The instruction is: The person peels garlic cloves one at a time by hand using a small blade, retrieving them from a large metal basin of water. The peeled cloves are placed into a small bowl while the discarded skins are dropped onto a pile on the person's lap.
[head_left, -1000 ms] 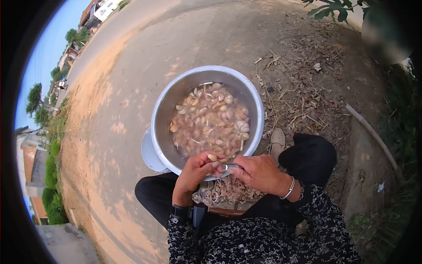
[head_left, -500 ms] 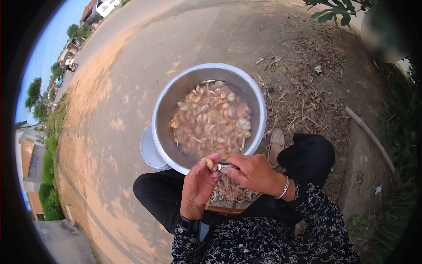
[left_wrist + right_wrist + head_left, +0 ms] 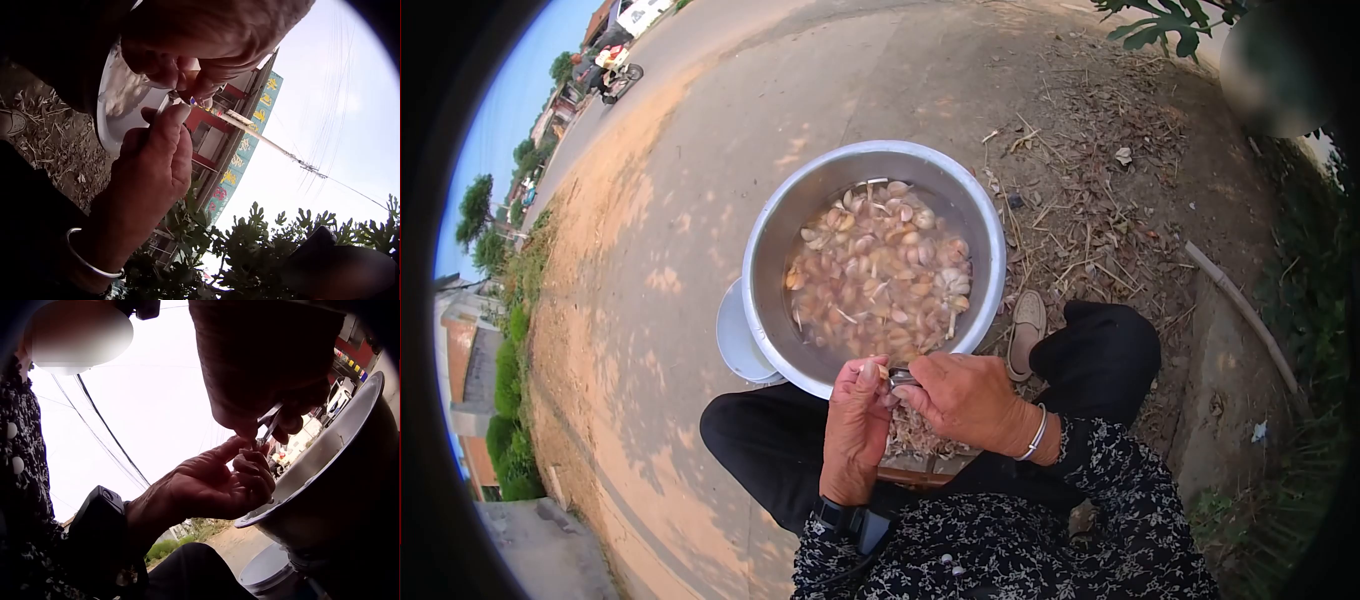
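Note:
At the near rim of a big metal basin (image 3: 765, 235), my two hands meet. Thumb and fingers of the left hand (image 3: 855, 430) pinch a garlic clove (image 3: 883, 373), mostly covered by the fingertips. In the right hand (image 3: 980, 402) is a small silver metal tool (image 3: 901, 377), its end right at the clove. The right wrist view shows two thin metal arms on this tool (image 3: 270, 420); its exact kind cannot be told. Many garlic cloves (image 3: 880, 270) lie in water in the basin. Below the hands is a heap of garlic peelings (image 3: 915, 435).
A pale round container (image 3: 740, 335) stands left of the basin, partly behind it. Dry leaves and twigs (image 3: 1100, 190) cover the ground to the right, with a long stick (image 3: 1245, 310) beyond. A motorbike (image 3: 615, 78) is on the road at upper left.
The left hand has turned and come lower with the clove, and the right hand has shifted left with the metal tool. The motorbike has moved along the road toward the upper right.

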A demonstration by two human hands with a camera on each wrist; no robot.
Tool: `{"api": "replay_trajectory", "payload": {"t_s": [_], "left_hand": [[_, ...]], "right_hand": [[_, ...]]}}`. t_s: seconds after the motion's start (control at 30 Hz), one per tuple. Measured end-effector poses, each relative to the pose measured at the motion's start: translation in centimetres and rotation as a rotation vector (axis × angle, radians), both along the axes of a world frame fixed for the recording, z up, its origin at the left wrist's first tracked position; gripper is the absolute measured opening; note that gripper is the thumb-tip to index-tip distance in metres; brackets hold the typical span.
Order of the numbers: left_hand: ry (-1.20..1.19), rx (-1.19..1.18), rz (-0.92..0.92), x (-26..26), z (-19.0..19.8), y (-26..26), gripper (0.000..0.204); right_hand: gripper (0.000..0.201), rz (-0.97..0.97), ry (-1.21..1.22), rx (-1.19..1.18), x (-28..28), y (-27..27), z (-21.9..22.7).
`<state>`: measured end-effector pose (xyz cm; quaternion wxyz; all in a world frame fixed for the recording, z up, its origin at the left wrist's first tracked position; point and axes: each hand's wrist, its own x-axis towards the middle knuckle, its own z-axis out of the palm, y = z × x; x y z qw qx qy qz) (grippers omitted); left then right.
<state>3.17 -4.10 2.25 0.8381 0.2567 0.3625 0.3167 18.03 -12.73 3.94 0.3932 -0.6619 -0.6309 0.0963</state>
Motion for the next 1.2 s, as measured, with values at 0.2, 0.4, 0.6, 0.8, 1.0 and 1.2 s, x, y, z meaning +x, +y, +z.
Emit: {"api": "replay_trajectory", "payload": {"t_s": [0.2, 0.4, 0.6, 0.8, 1.0, 1.2], "left_hand": [[0.267, 0.241, -0.116, -0.3, 0.1, 0.5, 0.021], [0.348, 0.279, -0.341, -1.4, 0.3, 1.4, 0.025], [0.126, 0.023, -0.366, -1.3, 0.6, 1.5, 0.025], [0.184, 0.083, -0.350, -1.1, 0.8, 1.0, 0.025], [0.193, 0.029, -0.429, -2.0, 0.6, 1.3, 0.028], [-0.171, -0.082, -0.570, -2.7, -0.1, 0.9, 0.035]], "right_hand": [[0.022, 0.016, -0.165, -0.019, -0.2, 0.0, -0.1], [0.022, 0.172, -0.060, -0.175, 0.8, -0.3, 0.1], [0.022, 0.240, 0.192, -0.271, 1.5, -0.4, 0.0], [0.020, 0.232, 0.177, -0.225, 1.4, -0.5, 0.2], [0.015, 0.256, 0.043, -0.186, 1.1, -0.8, -0.4], [0.019, 0.206, 0.306, -0.130, 1.8, -0.9, -1.9]]}}
